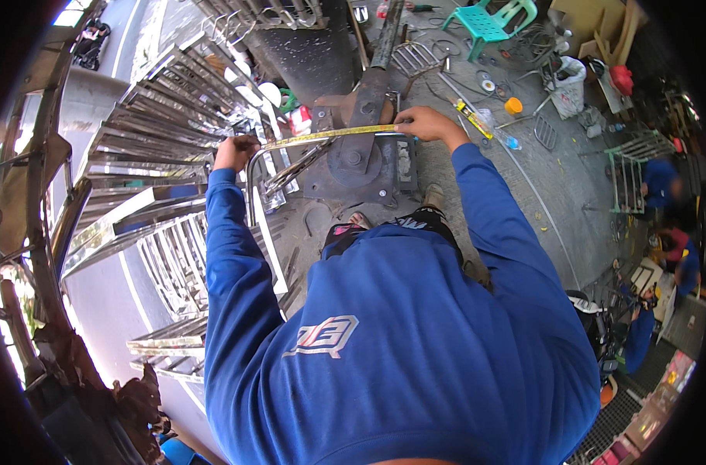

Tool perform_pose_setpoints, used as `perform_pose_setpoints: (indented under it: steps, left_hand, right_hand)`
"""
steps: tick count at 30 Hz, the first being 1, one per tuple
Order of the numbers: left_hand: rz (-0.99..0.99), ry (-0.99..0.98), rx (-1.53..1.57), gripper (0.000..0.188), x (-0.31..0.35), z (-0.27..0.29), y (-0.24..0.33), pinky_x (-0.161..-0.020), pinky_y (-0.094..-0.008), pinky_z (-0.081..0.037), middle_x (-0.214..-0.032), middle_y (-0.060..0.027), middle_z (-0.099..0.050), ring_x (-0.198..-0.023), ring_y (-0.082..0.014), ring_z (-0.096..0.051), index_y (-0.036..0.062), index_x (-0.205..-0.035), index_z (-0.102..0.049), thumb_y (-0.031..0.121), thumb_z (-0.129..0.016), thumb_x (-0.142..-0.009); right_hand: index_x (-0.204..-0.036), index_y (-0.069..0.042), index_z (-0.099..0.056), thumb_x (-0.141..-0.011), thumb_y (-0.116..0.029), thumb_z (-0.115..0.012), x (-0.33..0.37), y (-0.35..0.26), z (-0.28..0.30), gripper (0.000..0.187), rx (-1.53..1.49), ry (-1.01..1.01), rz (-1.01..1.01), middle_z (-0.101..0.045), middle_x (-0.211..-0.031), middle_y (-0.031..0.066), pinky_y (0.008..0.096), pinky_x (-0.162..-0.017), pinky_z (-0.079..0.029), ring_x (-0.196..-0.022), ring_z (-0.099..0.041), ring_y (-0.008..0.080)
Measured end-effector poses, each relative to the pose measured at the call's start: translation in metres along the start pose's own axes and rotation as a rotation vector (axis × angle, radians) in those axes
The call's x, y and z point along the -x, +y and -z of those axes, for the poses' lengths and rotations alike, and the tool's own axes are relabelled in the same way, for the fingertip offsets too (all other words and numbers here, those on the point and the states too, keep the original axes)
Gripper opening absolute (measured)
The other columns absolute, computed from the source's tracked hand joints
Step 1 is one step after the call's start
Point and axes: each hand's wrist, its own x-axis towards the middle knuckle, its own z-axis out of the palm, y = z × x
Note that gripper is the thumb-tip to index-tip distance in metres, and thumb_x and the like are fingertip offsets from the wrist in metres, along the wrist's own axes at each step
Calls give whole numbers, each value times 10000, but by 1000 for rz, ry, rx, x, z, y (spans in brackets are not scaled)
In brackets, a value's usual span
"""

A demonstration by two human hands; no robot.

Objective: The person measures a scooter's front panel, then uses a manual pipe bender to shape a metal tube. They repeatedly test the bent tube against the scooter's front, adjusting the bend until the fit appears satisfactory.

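Note:
A yellow measuring tape [329, 135] is stretched between my two hands, lying along a thin shiny metal rod. My left hand [236, 153] is closed at the tape's left end, beside the curved corner of a bent metal bar [250, 186]. At the other end, the fingers of my right hand [429, 124] pinch the tape. Beneath it stands a heavy dark steel machine [354, 163] with a bolted round plate and a long lever [388, 39] rising away from me. The tape crosses over the machine's arm. Exactly how the left fingers grip is partly hidden.
Shiny metal racks [167, 116] are piled along the left. A teal plastic chair [488, 27] stands at the far right, near a yellow cup [513, 105], a yellow level [474, 120] and a white sack [568, 85]. A green metal frame [626, 182] and other people are farther right.

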Motion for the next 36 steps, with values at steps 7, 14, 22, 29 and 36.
perform_pose_setpoints:
  steps: [7,14,22,29,36]
  left_hand:
    - [-77,29,4,178,2,1,-1,-792,-280,-549,-886,-62,-776,-830,-102,-705,39,-1008,-778,144,-805,-867]
    - [-122,66,21,183,-3,-5,-10,-763,-286,-550,-843,-59,-770,-797,-106,-703,52,-998,-782,168,-818,-861]
    - [-108,45,35,167,-1,-4,-8,-745,-274,-543,-823,-56,-765,-771,-88,-682,47,-998,-783,151,-814,-871]
    - [-51,20,62,169,-2,-5,-8,-730,-276,-536,-830,-59,-767,-762,-88,-680,54,-1009,-780,151,-811,-874]
    - [-122,37,33,177,-7,-6,-17,-741,-291,-545,-843,-67,-768,-776,-108,-698,82,-1017,-785,175,-812,-869]
  right_hand:
    - [-1111,-72,-734,-915,-353,-683,3,0,-10,346,15,36,-19,-720,-921,142,389,-799,-507,-870,-671,274]
    - [-1130,-92,-734,-911,-364,-676,5,-5,-12,354,12,53,-80,-723,-958,161,399,-827,-507,-914,-678,307]
    - [-1117,-119,-753,-895,-352,-659,8,-8,-15,336,48,94,-67,-743,-936,136,402,-820,-534,-887,-700,308]
    - [-1119,-110,-742,-913,-395,-655,11,-8,-16,362,61,101,-76,-717,-902,158,398,-788,-517,-859,-681,301]
    - [-1113,-99,-742,-910,-393,-664,11,-4,-20,366,6,111,-67,-707,-871,155,402,-765,-511,-838,-675,299]
